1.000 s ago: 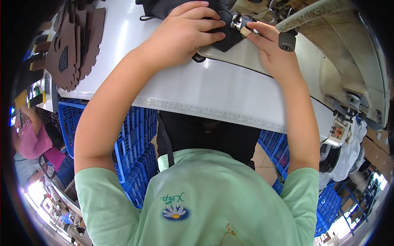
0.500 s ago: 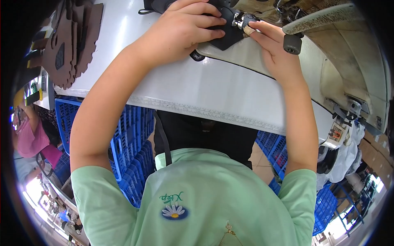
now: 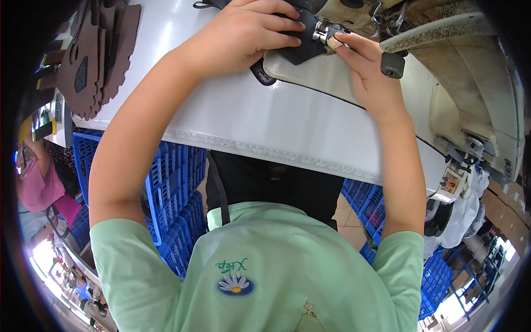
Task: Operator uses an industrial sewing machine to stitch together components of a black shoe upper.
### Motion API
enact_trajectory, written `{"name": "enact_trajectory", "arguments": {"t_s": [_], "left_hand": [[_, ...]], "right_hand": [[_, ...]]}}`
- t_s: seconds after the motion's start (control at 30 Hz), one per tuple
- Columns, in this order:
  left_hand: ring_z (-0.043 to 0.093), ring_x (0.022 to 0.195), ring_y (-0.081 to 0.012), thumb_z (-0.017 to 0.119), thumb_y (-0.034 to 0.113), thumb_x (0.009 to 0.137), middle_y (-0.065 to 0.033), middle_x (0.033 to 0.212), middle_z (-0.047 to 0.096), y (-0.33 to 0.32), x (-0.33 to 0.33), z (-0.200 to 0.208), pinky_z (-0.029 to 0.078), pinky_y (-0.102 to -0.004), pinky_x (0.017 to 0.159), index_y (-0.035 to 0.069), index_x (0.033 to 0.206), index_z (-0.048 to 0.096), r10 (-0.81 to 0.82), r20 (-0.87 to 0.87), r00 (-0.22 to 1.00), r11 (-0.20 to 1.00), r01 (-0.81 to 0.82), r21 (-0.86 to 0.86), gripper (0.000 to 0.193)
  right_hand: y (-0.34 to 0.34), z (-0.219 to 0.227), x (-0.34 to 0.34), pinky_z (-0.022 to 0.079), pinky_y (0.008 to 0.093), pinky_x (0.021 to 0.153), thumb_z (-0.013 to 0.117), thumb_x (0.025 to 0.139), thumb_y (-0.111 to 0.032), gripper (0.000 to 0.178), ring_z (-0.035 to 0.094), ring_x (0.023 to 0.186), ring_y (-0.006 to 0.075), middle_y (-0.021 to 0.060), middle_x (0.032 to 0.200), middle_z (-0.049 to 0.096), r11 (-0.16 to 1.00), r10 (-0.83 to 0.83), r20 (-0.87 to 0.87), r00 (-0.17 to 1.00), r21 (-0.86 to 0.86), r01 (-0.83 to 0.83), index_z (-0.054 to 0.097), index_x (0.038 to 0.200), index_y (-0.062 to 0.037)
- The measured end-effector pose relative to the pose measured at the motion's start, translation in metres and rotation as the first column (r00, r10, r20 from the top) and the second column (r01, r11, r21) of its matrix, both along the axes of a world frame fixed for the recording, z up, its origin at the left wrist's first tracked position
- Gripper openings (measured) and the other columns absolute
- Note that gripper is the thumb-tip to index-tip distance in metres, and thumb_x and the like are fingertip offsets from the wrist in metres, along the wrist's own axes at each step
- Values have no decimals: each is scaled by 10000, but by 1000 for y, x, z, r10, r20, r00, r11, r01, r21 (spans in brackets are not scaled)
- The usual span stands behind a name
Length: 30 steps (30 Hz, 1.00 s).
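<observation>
A dark piece of material [image 3: 296, 47] is held flat on the bed of a pale sewing machine [image 3: 475, 94], at the metal presser foot [image 3: 322, 34]. The work is judged to be under way: the piece is already seated beneath the foot, though how much of its seam is stitched cannot be told, since no stitching line is visible. The left hand [image 3: 243, 33] is laid on top of the piece, its fingers bent and pressed down on it just left of the foot. The right hand [image 3: 368, 72] is set just right of the foot, its fingers extended and held together, their tips touching the piece's edge. A stack of brown cut shapes [image 3: 97, 55] is seen well apart on the white table [image 3: 232, 124], apparently not yet handled.
</observation>
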State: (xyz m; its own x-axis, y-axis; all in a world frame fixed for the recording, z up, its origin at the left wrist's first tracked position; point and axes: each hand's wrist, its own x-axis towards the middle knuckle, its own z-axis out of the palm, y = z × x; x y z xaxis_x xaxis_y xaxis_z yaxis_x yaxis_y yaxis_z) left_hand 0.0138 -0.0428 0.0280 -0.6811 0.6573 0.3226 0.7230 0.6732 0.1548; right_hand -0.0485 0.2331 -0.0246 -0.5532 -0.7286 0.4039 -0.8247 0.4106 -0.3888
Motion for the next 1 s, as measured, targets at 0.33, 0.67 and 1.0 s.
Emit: {"name": "enact_trajectory", "arguments": {"t_s": [0.33, 0.67, 1.0], "left_hand": [[457, 1325, -335, 649, 193, 851, -173, 1255, 638, 56, 31, -7, 243, -528, 1179, 54, 1100, 719, 370, 34, 928, 929, -370, -4, 294], [483, 1300, -334, 660, 183, 830, -148, 1242, 658, 46, 26, -13, 253, -548, 1168, 61, 1047, 752, 315, 53, 948, 945, -318, 73, 265], [560, 1226, -283, 675, 154, 768, -149, 1171, 677, 47, 24, -23, 243, -550, 1174, 38, 992, 751, 314, 59, 948, 937, -319, 142, 263]], "right_hand": [[1, -3, -1, 512, 347, 945, 550, 824, 122, 367, 611, 1134, 259, 62, 1231, 648, 999, 19, -47, 999, -35, -21, 706, 1111, -44], [-1, 1, 0, 517, 409, 886, 609, 873, -49, 321, 631, 1021, 303, 48, 1135, 694, 999, -18, -60, 998, -36, 16, 718, 1150, -167], [-2, 5, 4, 494, 351, 974, 543, 802, 95, 378, 606, 1145, 259, 64, 1207, 662, 999, -20, -5, 1000, 34, 20, 714, 1112, -38]]}}
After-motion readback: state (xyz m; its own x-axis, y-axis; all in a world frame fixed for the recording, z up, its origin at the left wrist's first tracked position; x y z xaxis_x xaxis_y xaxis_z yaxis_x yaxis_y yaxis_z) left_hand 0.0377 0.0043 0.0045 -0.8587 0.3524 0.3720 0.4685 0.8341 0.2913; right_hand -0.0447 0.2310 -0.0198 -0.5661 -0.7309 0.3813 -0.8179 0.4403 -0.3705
